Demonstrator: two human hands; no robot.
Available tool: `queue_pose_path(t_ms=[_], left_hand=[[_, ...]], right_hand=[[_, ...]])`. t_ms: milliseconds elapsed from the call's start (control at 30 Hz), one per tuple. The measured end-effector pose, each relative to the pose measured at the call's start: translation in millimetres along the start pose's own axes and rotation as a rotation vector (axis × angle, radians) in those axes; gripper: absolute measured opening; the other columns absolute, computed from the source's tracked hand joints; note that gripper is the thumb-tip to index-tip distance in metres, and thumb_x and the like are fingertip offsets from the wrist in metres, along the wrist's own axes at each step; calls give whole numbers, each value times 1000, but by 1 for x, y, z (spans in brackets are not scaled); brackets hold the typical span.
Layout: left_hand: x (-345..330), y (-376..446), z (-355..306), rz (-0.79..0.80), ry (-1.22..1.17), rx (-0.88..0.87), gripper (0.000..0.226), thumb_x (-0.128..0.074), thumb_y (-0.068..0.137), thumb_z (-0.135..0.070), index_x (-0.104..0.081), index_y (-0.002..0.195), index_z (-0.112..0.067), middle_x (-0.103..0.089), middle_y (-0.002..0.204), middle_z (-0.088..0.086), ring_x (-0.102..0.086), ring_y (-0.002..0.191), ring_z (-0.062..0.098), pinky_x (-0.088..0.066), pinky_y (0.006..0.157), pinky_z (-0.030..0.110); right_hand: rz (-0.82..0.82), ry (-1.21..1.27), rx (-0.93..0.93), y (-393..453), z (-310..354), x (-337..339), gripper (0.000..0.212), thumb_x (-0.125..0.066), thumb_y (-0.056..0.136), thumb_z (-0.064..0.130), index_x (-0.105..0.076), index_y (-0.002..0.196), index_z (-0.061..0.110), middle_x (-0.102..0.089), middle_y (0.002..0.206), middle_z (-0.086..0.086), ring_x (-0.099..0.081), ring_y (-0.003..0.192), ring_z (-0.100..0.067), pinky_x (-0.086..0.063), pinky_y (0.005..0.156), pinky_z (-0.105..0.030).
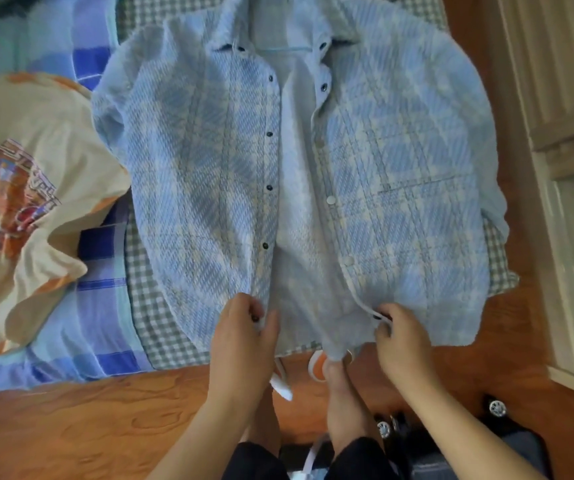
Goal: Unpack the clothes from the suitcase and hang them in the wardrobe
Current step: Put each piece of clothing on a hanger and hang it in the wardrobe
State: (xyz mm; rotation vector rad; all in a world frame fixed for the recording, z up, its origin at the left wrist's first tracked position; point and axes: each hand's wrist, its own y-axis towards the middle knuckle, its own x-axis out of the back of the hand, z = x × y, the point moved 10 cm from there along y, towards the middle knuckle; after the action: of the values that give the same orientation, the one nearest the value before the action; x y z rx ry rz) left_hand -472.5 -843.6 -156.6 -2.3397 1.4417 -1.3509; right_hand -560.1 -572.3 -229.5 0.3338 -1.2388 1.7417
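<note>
1. Blue plaid shirt (pixel 382 161) is out of the suitcase, spread front-up on the bed (pixel 161 327), front unbuttoned, hem at the bed edge nearest the person.
2. Left hand (pixel 244 337) pinches the bottom corner of the shirt's left front panel, fingers curled on the fabric by the lowest dark button.
3. Right hand (pixel 403 341) pinches the bottom of the other placket, just across the open gap from the left grip; fingers curled on the white edge trim.
4. Light blue hanger (pixel 285 49) shows inside the collar, at the far end of the shirt from both grips, so the hanger looks already inserted. Hook not visible.
5. Judgement: current step is straightening or buttoning the front at the hem before hanging. Cannot tell which.
6. Cream printed T-shirt (pixel 19 202) lies on the bed well left of the left grip, no hanger seen on it; likely waiting.
7. Dark suitcase (pixel 451 445) with wheels sits on the floor below and right of the right grip; contents hidden.
8. Left to do: carry this shirt to the wardrobe, then the T-shirt and whatever remains in the case. Nothing seen hung yet; wardrobe interior not in view.
</note>
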Motion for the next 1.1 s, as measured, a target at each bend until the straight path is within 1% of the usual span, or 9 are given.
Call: queue_pose_path(t_ms=[133, 267, 367, 433, 567, 767, 833, 933, 1100], left_hand=[[11, -12, -4, 9, -242, 42, 12, -63, 98, -20, -57, 90, -27, -53, 73, -1, -46, 58, 8, -38, 56, 21], [5, -18, 12, 1, -463, 229, 30, -70, 93, -10, -52, 111, -27, -63, 88, 3, -63, 71, 12, -53, 62, 25], [-13, -22, 26, 54, -617, 400, 20, -77, 89, -14, -68, 106, -19, -73, 90, 8, -72, 86, 26, -60, 81, 43], [-19, -24, 28, 77, -687, 422, 17, -76, 89, -10, -72, 104, -15, -76, 88, 10, -74, 87, 30, -60, 81, 41], [-21, -29, 28, 82, -771, 444, 19, -75, 89, -7, -74, 107, -13, -77, 91, 9, -75, 89, 23, -57, 77, 31], [-18, -32, 30, 86, -786, 443, 17, -77, 89, -11, -75, 105, -17, -78, 94, 5, -75, 95, 23, -59, 90, 42], [-17, -32, 28, 80, -803, 439, 15, -76, 89, -9, -75, 102, -18, -78, 92, 4, -75, 93, 23, -60, 86, 37], [-12, -32, 23, 76, -796, 405, 16, -74, 89, -4, -74, 96, -19, -78, 83, -3, -75, 83, 12, -55, 69, 15], [-11, -31, 26, 61, -759, 403, 16, -75, 89, -5, -75, 98, -19, -78, 87, -3, -75, 86, 12, -54, 72, 17]], right_hand=[[173, 302, 80, -58, 64, 55, 17, -65, 92, 9, -69, 79, 19, -63, 62, 9, -56, 59, -3, -38, 54, -11], [156, 496, 160, -77, 125, 63, 14, -71, 88, 16, -75, 77, 24, -69, 69, -3, -64, 62, -13, -47, 55, -19], [93, 421, 183, -70, 146, 22, 14, -73, 87, 14, -74, 77, 24, -69, 72, 1, -65, 68, -12, -54, 63, -29], [54, 305, 232, -67, 151, -5, 12, -75, 86, 15, -73, 78, 23, -66, 74, 6, -64, 73, -9, -54, 67, -33], [-9, 238, 234, -67, 138, -21, 5, -75, 87, 17, -76, 86, 22, -64, 82, 12, -62, 80, -4, -50, 71, -24], [74, 273, 124, -63, 129, -29, 8, -72, 90, 21, -79, 93, 21, -71, 81, 10, -66, 78, -3, -47, 68, -16], [93, 301, 93, -61, 128, -28, 8, -71, 90, 21, -79, 91, 22, -72, 77, 9, -67, 75, -4, -53, 68, -24], [77, 282, 100, -62, 131, -25, 9, -71, 90, 19, -79, 91, 23, -72, 78, 11, -67, 76, -3, -54, 69, -23], [27, 105, 279, -68, 145, -23, 16, -69, 91, 15, -79, 103, 19, -67, 91, 12, -64, 85, -5, -51, 74, -21]])
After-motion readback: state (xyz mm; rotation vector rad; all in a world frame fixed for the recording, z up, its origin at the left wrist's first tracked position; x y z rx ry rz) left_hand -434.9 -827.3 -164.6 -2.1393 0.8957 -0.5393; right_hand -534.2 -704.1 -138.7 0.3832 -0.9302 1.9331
